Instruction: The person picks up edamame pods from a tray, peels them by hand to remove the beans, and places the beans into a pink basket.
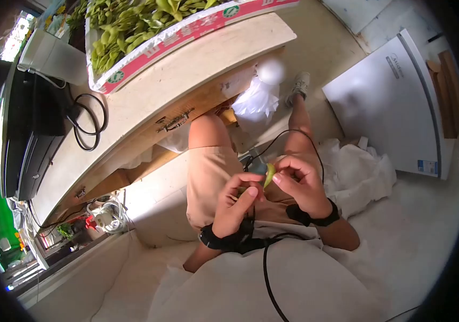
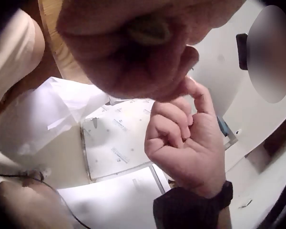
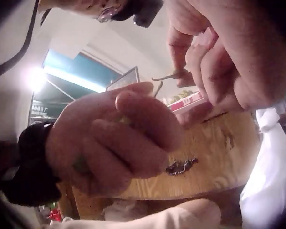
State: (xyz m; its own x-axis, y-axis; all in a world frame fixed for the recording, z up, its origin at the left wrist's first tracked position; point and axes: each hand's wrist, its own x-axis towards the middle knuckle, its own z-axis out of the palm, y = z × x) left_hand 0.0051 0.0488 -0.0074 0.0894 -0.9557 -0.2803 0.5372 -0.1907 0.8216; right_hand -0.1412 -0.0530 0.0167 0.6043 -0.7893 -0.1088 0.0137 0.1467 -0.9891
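A curved green pod is pinched between the thumb and fingers of my right hand, its lower end close to the left fingertips. My left hand faces it with fingers curled; bits of green show between them in the right wrist view, and something greenish lies inside the curl in the left wrist view. A thin stem sticks out at the fingers of the right hand. Whether the left fingertips touch the pod cannot be told.
On the desk stands a pink and white box heaped with green pods. A white bin and black cable are at the left. White bags hang below the desk edge; a small fridge stands at the right.
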